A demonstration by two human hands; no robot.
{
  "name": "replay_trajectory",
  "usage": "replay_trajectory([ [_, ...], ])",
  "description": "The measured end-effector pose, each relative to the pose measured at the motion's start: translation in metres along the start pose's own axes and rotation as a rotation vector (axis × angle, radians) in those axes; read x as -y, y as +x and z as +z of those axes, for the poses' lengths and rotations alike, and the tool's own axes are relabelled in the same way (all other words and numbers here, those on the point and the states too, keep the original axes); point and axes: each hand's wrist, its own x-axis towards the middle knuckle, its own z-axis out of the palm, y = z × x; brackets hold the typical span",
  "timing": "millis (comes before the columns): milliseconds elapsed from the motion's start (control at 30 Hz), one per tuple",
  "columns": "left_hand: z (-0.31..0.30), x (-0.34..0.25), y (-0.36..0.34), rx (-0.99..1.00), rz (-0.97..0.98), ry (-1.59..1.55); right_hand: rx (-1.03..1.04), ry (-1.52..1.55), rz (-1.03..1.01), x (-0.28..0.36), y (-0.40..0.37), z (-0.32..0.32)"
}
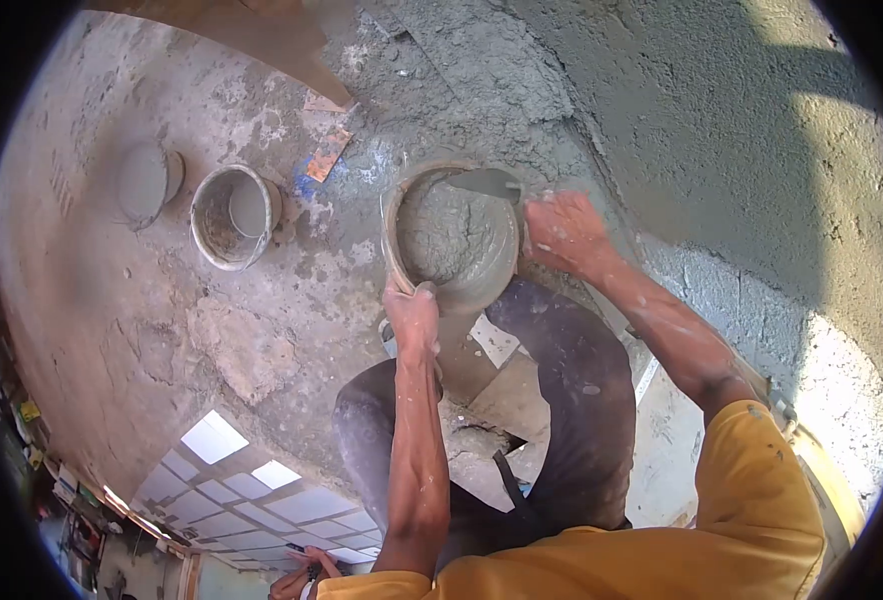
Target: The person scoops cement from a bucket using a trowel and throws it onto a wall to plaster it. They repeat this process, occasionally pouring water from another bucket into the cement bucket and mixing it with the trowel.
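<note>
A round bucket (389, 232) full of wet grey mortar (447, 235) stands between my knees and the wall. My left hand (414, 315) is closed on the bucket's near rim. In my right hand (565, 230), at the bucket's right side, is a trowel (487, 182); its fist wraps the handle, which is mostly hidden. The trowel's grey blade reaches over the far right rim, above the mortar.
To the left stand a bucket with grey residue (230, 215) and another grey-filled container (150, 183). An orange flat piece (329, 156) lies near the mortar heap (492, 90). A wet plastered wall (682, 130) rises at right. Another person's hands (312, 562) show at bottom left.
</note>
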Motion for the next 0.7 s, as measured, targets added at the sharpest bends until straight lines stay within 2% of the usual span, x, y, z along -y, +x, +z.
replay_trajectory([
  [33,-0.004,-0.005,-0.020,-0.047,0.046,0.039,-0.045,-0.014,0.005,0.007,-0.018,0.005],
  [133,-0.020,-0.055,-0.091,-0.051,0.021,-0.039,-0.070,0.182,-0.110,0.056,-0.081,-0.034],
  [233,-0.042,-0.105,-0.166,-0.010,0.003,0.001,-0.028,0.256,0.241,0.097,-0.148,-0.128],
  [300,-0.049,-0.127,-0.215,-0.037,-0.032,0.044,0.005,0.263,0.206,0.116,-0.179,-0.125],
  [333,-0.054,-0.131,-0.235,-0.016,0.057,0.012,0.045,0.279,0.166,0.134,-0.191,-0.118],
  [367,-0.057,-0.136,-0.254,0.015,0.153,-0.034,0.138,0.457,0.145,0.150,-0.203,-0.133],
  [433,-0.068,-0.184,-0.309,0.024,0.021,-0.060,0.152,0.573,0.257,0.182,-0.222,-0.133],
  [467,-0.074,-0.213,-0.338,0.004,-0.048,-0.018,0.046,0.593,0.283,0.203,-0.257,-0.174],
  [533,-0.096,-0.224,-0.367,-0.001,-0.058,0.034,0.064,0.656,0.245,0.227,-0.321,-0.236],
  [600,-0.116,-0.220,-0.383,-0.003,-0.011,0.065,-0.020,0.657,0.226,0.248,-0.355,-0.241],
  [667,-0.114,-0.253,-0.410,0.028,0.012,0.071,-0.040,0.657,0.213,0.247,-0.376,-0.255],
  [700,-0.115,-0.292,-0.443,0.042,0.000,0.062,-0.011,0.652,0.194,0.245,-0.380,-0.262],
])
